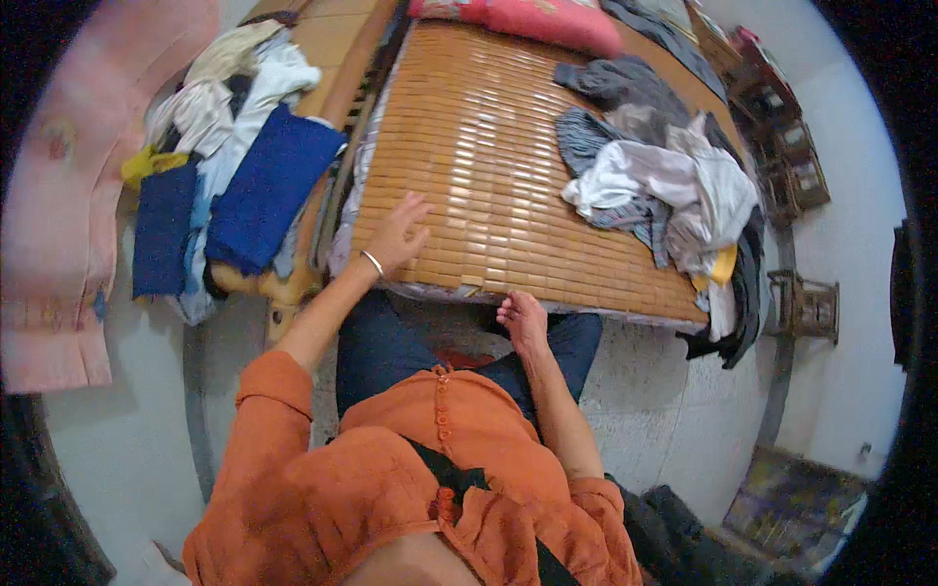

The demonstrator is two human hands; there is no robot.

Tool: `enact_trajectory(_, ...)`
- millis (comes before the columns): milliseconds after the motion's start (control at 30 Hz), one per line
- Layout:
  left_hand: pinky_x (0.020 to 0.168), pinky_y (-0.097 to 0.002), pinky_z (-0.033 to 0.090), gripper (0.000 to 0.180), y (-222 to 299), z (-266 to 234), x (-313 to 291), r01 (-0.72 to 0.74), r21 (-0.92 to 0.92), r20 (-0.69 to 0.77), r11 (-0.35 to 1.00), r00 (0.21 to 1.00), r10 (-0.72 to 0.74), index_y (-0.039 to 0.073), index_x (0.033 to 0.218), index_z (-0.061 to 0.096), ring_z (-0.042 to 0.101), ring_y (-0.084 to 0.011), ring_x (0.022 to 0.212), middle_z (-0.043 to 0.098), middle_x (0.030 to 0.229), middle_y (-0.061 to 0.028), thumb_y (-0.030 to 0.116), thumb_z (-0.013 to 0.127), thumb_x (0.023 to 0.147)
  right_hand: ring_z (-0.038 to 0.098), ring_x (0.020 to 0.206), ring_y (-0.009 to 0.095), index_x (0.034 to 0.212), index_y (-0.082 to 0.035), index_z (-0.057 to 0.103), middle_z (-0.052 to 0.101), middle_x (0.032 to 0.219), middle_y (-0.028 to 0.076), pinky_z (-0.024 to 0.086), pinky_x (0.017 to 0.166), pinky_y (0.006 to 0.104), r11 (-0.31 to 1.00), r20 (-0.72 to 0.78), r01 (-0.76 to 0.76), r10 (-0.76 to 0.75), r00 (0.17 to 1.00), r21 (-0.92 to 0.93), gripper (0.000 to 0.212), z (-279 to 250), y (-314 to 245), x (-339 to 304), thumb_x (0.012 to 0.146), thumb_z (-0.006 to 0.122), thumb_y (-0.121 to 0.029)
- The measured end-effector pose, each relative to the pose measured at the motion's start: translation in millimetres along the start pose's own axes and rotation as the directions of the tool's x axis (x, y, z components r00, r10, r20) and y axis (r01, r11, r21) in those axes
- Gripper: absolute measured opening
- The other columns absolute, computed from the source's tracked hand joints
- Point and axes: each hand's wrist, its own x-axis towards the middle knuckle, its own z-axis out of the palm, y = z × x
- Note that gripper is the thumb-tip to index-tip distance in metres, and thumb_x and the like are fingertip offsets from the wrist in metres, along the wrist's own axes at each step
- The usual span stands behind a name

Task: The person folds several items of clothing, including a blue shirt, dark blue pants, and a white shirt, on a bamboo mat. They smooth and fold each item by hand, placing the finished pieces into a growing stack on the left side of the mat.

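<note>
Two bare hands at the near edge of a brown slatted mat (469, 166).
Left of the mat sit stacked clothes (274, 190), blue ones in front; the left hand (399, 239), empty with fingers loosely spread, is over its near-left part; a pink bundle (557, 24) lies along its far edge; the right hand (523, 320), fingers curled, is at its near edge, whether gripping anything I cannot tell; rumpled garments (664, 181) cover its right side.
</note>
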Motion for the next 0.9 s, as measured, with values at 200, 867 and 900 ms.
enact_trajectory(200,0.104,-0.0494,0.015,0.054,23.2,64.3,-11.9,-0.076,0.451,0.156,0.889,0.988,0.006,0.019,0.130,0.041,0.023,-0.0310,0.130,0.026,0.140,-0.0160,0.039,0.052,0.081,0.055,0.060,0.015,0.091,-0.002,0.054,0.055,0.081,0.007,0.048,0.050,0.0268,0.947,-0.132,0.299,-0.314,0.940,-0.119,0.014,-16.5,-52.3,41.0,0.086,0.053,-0.015)
enact_trajectory(867,0.105,-0.0490,0.015,0.051,19.6,66.2,-16.1,-0.098,0.522,0.135,0.847,0.990,0.031,0.015,0.130,0.039,0.024,-0.0308,0.129,0.030,0.139,-0.0107,0.032,0.048,0.082,0.052,0.098,0.025,0.101,0.003,0.057,0.048,0.114,0.023,0.046,0.075,0.0282,0.311,-0.054,0.402,-0.843,0.536,-0.861,0.035,5.3,-112.9,161.9,0.068,0.061,-0.007)
enact_trajectory(900,0.105,-0.0491,0.015,0.051,20.0,66.2,-16.3,-0.097,0.525,0.132,0.846,0.991,0.032,0.015,0.130,0.039,0.024,-0.0308,0.129,0.030,0.139,-0.0106,0.032,0.048,0.082,0.049,0.101,0.025,0.103,0.003,0.056,0.043,0.119,0.023,0.045,0.076,0.0282,0.271,-0.016,0.382,-0.832,0.554,-0.884,0.037,4.8,-111.8,161.8,0.068,0.060,-0.006)
